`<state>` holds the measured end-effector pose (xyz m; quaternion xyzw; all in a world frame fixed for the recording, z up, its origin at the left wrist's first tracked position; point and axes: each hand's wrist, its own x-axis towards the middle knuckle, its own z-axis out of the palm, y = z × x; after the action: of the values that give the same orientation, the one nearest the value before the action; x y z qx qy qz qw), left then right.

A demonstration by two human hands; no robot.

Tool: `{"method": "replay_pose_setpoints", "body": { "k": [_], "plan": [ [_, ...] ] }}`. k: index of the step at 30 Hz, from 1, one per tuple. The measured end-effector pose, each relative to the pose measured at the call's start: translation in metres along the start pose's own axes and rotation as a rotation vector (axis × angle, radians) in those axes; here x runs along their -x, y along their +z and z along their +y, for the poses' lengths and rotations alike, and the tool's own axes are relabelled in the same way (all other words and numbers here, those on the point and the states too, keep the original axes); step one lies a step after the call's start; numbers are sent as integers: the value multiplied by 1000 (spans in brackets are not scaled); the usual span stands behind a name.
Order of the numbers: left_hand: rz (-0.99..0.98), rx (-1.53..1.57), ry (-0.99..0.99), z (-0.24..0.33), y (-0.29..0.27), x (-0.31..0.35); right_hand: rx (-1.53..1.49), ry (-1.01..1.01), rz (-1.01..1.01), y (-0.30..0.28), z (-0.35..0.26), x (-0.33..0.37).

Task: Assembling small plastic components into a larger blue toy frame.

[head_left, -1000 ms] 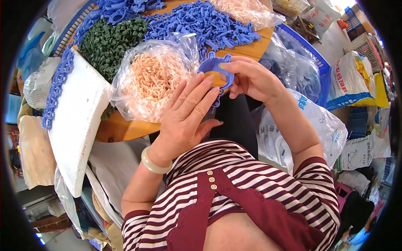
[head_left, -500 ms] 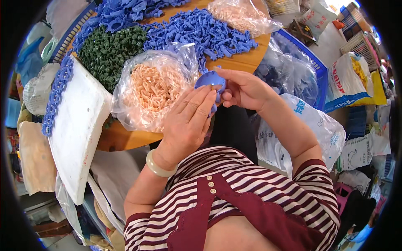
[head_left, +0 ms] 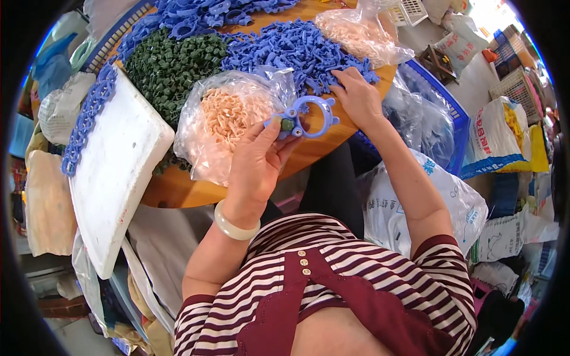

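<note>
My left hand [head_left: 256, 159] grips a blue plastic part with a round open ring [head_left: 291, 111] between thumb and fingers. A small dark green block [head_left: 287, 125] sits on that part beside my thumb. My right hand [head_left: 361, 105] reaches to the near right edge of a heap of small blue plastic pieces [head_left: 291, 50], thumb and forefinger apart at the pieces. Close to my left hand lies a clear bag of pale peach pieces [head_left: 228, 118]. Beyond it is a heap of dark green blocks [head_left: 172, 71].
A white foam board [head_left: 119, 169] leans at the table's left, with linked blue parts [head_left: 89, 121] along its edge. Larger blue ring parts [head_left: 196, 15] lie at the back. Another peach bag [head_left: 356, 35] is far right; a blue basket [head_left: 457, 127] stands beside the wooden table [head_left: 178, 193].
My right hand has left the blue part and moved up and right to the blue heap. My left hand has turned palm up, bringing the ring into sight.
</note>
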<state>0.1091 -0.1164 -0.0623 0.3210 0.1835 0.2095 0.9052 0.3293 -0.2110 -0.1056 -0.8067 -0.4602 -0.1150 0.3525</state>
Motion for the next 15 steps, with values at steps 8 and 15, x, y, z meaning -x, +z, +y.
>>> {"method": "replay_pose_setpoints", "body": {
  "k": [8,15],
  "plan": [
    [-20,26,-16,1,-4,5,-73,-13,-125,-7,-2,-7],
    [-71,64,-24,1,0,10,-833,413,-185,-27,-10,1]
  ]
}}
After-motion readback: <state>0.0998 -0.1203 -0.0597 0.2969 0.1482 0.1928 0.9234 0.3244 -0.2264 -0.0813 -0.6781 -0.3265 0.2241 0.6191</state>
